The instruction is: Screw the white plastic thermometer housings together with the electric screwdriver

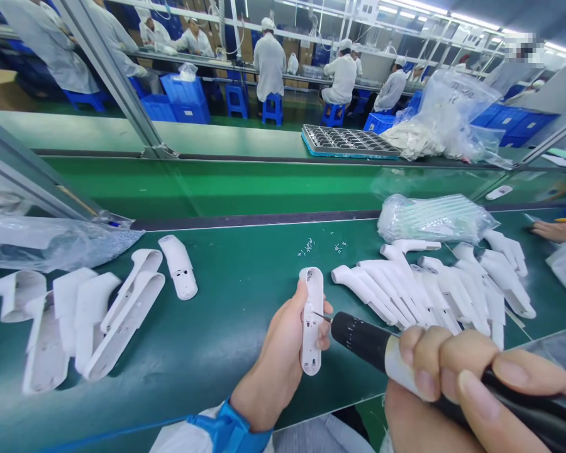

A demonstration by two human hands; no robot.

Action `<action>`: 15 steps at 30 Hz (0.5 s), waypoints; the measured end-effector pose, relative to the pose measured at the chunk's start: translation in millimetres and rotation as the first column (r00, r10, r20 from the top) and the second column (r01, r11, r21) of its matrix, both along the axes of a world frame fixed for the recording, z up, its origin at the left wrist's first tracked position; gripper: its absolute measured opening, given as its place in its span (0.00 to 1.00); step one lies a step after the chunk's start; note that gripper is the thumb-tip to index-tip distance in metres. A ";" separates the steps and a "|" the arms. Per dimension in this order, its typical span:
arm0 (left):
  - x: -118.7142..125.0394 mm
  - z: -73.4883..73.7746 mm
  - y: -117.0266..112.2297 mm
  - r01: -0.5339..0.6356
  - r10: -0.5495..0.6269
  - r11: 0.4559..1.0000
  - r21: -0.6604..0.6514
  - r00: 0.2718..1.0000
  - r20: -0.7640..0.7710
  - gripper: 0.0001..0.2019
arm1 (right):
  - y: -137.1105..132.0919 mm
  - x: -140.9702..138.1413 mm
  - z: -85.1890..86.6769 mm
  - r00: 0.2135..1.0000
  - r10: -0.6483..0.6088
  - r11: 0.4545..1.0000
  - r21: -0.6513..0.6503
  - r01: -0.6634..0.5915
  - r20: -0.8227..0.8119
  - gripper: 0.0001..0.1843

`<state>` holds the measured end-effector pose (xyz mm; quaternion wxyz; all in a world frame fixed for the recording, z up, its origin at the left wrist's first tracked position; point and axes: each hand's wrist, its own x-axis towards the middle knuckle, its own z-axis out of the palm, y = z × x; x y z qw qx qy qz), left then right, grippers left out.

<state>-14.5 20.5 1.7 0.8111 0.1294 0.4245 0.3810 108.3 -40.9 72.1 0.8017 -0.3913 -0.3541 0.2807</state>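
The left hand (276, 371) wraps a white plastic casing (312, 321). The right hand (434, 390) grips a black electric screwdriver (363, 343), its steel bit (321, 317) at the casing.

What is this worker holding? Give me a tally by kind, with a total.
Hands: 2 (left hand, right hand)
White plastic casing: 1
Electric screwdriver: 1
Total: 4
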 end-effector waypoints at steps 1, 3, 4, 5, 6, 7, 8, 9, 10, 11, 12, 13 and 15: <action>0.7 -1.6 -0.8 -0.007 0.006 1.000 0.004 1.000 0.001 0.26 | 3.4 -1.9 2.6 1.000 0.004 1.000 -0.004 -0.004 -0.022 0.14; 1.4 -3.8 -1.8 -0.017 0.017 1.000 0.004 1.000 0.003 0.25 | 8.3 -4.1 7.4 0.999 0.016 1.000 -0.013 -0.016 -0.032 0.15; 1.6 -4.1 -2.1 -0.016 0.016 1.000 0.003 1.000 0.002 0.26 | 9.3 -4.4 8.9 0.999 0.020 1.000 -0.016 -0.020 -0.029 0.16; 1.9 -4.0 -2.4 -0.010 0.010 1.000 0.003 1.000 0.002 0.26 | 9.1 -4.4 9.6 0.999 0.022 1.000 -0.017 -0.023 -0.023 0.16; 2.2 -3.6 -2.6 -0.005 0.005 1.000 0.006 1.000 0.003 0.26 | 7.9 -4.2 9.2 1.000 0.022 1.000 -0.018 -0.022 -0.014 0.16; 2.5 -2.9 -2.9 -0.002 0.002 1.000 0.011 1.000 0.005 0.26 | 5.6 -4.2 7.7 1.000 0.018 1.000 -0.019 -0.019 -0.002 0.15; 2.7 -2.1 -3.2 -0.001 0.001 1.000 0.014 1.000 0.007 0.26 | 2.6 -4.4 5.3 1.000 0.011 1.000 -0.024 -0.011 0.012 0.15; 2.8 -1.4 -3.5 -0.001 0.001 1.000 0.014 1.000 0.008 0.25 | -0.8 -4.9 2.1 1.000 0.000 0.999 -0.035 0.001 0.031 0.14; 2.8 -0.7 -3.8 -0.002 0.002 1.000 0.011 1.000 0.008 0.25 | -4.3 -5.9 -1.5 0.998 -0.014 0.999 -0.050 0.017 0.058 0.13; 2.8 -0.1 -4.0 -0.002 0.002 1.000 0.006 1.000 0.005 0.25 | -7.4 -7.2 -5.1 0.995 -0.037 0.997 -0.063 0.042 0.089 0.13; 2.8 0.2 -4.2 -0.001 0.001 1.000 -0.001 1.000 0.000 0.25 | -9.7 -8.6 -8.5 0.992 -0.062 0.994 -0.087 0.072 0.114 0.12; 2.7 0.4 -4.2 0.001 -0.001 1.000 -0.006 1.000 -0.003 0.25 | -11.1 -10.1 -11.3 0.987 -0.090 0.991 -0.087 0.102 0.135 0.12; 2.8 0.3 -3.8 0.003 -0.004 1.000 -0.006 1.000 -0.004 0.26 | -11.1 -12.3 -14.1 0.980 -0.128 0.990 -0.038 0.135 0.152 0.12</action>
